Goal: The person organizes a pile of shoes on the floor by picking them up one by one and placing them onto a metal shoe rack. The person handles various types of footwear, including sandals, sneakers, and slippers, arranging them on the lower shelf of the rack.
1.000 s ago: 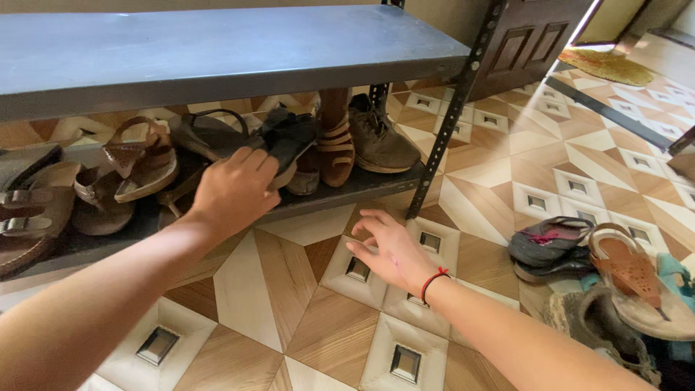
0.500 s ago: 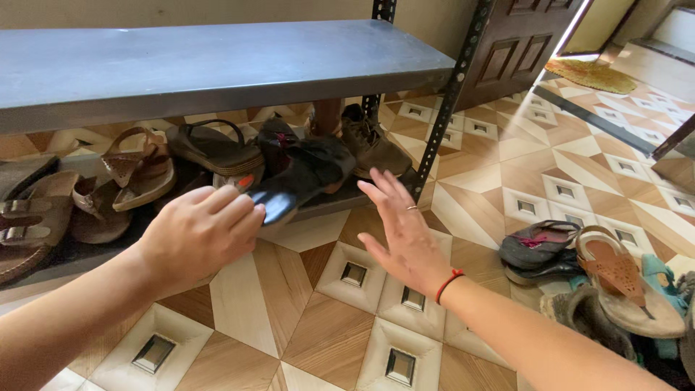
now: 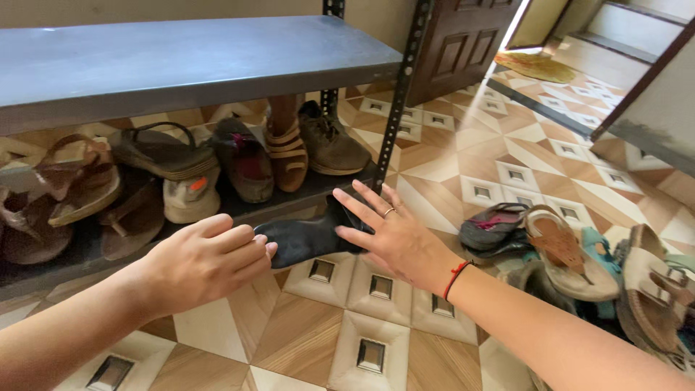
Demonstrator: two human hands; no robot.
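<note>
Rack: the grey metal shoe rack (image 3: 181,65) stands far and left, its lower shelf crowded with sandals (image 3: 156,156) and a brown sneaker (image 3: 329,145).
Change: the black shoe (image 3: 308,239) has come off that shelf (a second ago it sat among the others) and is now low, in front of the shelf edge, between both hands.
Left hand: left hand (image 3: 199,264) curls loosely over the shoe's near left end, fingers together.
Right hand: right hand (image 3: 394,239) presses its right end, fingers (image 3: 362,210) spread flat.
Floor pile: loose sandals (image 3: 572,253) lie right.

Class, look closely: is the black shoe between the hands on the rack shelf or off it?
Off it: the black shoe hangs before the lower shelf, between left hand and right hand.
</note>
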